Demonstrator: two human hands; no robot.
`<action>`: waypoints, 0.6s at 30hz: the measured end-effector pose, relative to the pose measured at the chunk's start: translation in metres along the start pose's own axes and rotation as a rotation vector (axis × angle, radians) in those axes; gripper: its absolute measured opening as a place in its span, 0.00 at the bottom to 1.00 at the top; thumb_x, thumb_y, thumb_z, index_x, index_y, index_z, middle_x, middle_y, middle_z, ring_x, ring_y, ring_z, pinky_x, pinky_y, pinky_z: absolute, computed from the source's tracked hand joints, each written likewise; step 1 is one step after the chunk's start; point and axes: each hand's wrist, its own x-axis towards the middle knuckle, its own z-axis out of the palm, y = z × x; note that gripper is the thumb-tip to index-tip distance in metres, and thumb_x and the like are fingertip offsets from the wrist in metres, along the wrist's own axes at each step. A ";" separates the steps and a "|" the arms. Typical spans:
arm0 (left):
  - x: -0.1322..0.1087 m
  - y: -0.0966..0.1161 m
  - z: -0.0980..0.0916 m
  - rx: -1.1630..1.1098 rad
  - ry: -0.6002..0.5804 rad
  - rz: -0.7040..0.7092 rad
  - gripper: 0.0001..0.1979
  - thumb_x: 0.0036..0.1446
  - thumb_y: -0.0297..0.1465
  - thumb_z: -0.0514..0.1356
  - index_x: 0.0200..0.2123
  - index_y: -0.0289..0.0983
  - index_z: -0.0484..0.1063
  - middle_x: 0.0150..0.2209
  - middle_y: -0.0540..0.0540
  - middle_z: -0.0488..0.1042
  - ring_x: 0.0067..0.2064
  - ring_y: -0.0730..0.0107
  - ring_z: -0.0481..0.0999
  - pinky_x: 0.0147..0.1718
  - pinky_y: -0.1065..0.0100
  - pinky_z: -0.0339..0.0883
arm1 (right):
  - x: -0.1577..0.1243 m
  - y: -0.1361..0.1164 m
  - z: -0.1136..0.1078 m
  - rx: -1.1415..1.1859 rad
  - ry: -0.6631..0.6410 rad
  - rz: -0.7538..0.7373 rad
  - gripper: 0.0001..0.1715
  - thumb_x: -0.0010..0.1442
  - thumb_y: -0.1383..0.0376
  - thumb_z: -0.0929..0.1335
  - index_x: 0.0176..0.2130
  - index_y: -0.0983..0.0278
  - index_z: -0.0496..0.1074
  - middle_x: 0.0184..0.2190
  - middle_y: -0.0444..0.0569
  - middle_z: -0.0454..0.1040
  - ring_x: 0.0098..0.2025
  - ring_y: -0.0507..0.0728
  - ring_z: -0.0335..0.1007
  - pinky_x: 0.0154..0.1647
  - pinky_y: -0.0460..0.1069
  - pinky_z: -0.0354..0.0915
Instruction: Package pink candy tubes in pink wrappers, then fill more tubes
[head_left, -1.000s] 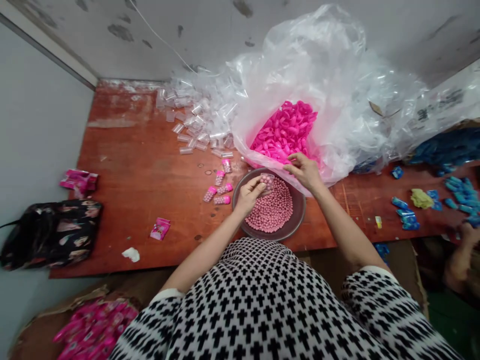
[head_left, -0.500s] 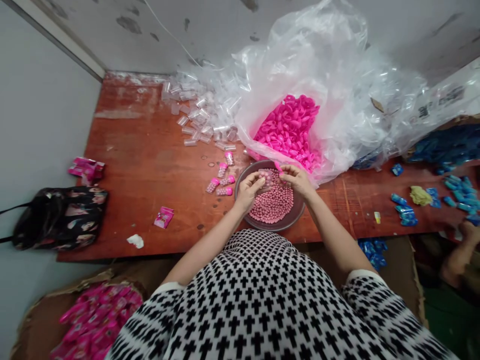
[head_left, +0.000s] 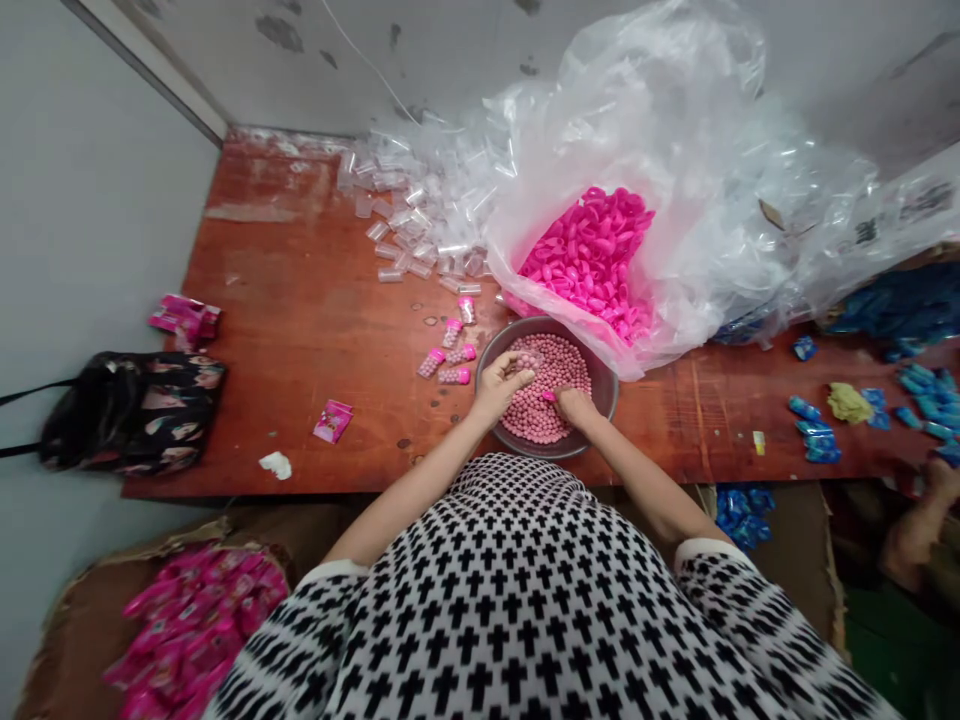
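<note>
Pink beads (head_left: 541,418) lie in a basin (head_left: 609,400) beneath both hands. Left hand (head_left: 496,388) grips a clear tube (head_left: 529,358) of beads; right hand (head_left: 576,407) pinches a pink cap (head_left: 549,396) low over the basin. Beyond right hand, plastic bag (head_left: 645,130) of more caps (head_left: 589,255). Well right, dark print (head_left: 866,231), illegible. Reddish wooden table (head_left: 285,300) below; stained grey wall (head_left: 450,60) ahead of hands.

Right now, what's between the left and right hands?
Head view: between the left hand, pinching a clear tube, and the right hand lie pink beads in the dark bowl. A pink plastic piece pokes from the right hand into that gap.
</note>
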 end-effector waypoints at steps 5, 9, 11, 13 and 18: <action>-0.003 0.000 0.005 -0.186 -0.011 -0.083 0.22 0.42 0.35 0.69 0.41 0.37 0.70 0.39 0.46 0.76 0.41 0.68 0.76 0.44 0.62 0.70 | 0.001 0.008 -0.002 -0.015 0.027 -0.021 0.16 0.64 0.63 0.59 0.43 0.70 0.70 0.45 0.64 0.73 0.47 0.61 0.71 0.48 0.52 0.62; -0.003 0.000 0.005 -0.264 0.001 -0.100 0.22 0.41 0.35 0.70 0.40 0.38 0.69 0.40 0.47 0.76 0.41 0.68 0.77 0.44 0.63 0.70 | -0.006 0.012 -0.018 0.028 0.135 -0.019 0.16 0.63 0.60 0.61 0.40 0.70 0.71 0.38 0.60 0.75 0.41 0.59 0.72 0.43 0.49 0.63; -0.002 -0.001 0.002 -0.209 0.014 -0.053 0.21 0.41 0.35 0.69 0.39 0.38 0.69 0.40 0.48 0.76 0.41 0.68 0.76 0.44 0.63 0.70 | -0.014 0.012 -0.035 0.061 0.214 -0.022 0.20 0.65 0.57 0.58 0.41 0.68 0.70 0.37 0.55 0.75 0.40 0.57 0.71 0.42 0.48 0.63; 0.001 -0.004 0.000 -0.128 0.021 0.003 0.20 0.42 0.35 0.69 0.39 0.38 0.70 0.39 0.48 0.76 0.41 0.69 0.75 0.43 0.64 0.70 | -0.023 0.007 -0.055 0.211 0.352 -0.092 0.22 0.65 0.56 0.56 0.43 0.67 0.69 0.36 0.50 0.74 0.38 0.55 0.70 0.40 0.47 0.63; 0.005 -0.012 0.004 0.008 -0.015 0.071 0.17 0.42 0.34 0.68 0.38 0.38 0.72 0.37 0.48 0.75 0.41 0.68 0.74 0.44 0.64 0.68 | -0.042 -0.024 -0.100 0.722 0.609 -0.465 0.16 0.58 0.54 0.65 0.38 0.62 0.73 0.34 0.47 0.74 0.36 0.54 0.69 0.40 0.48 0.65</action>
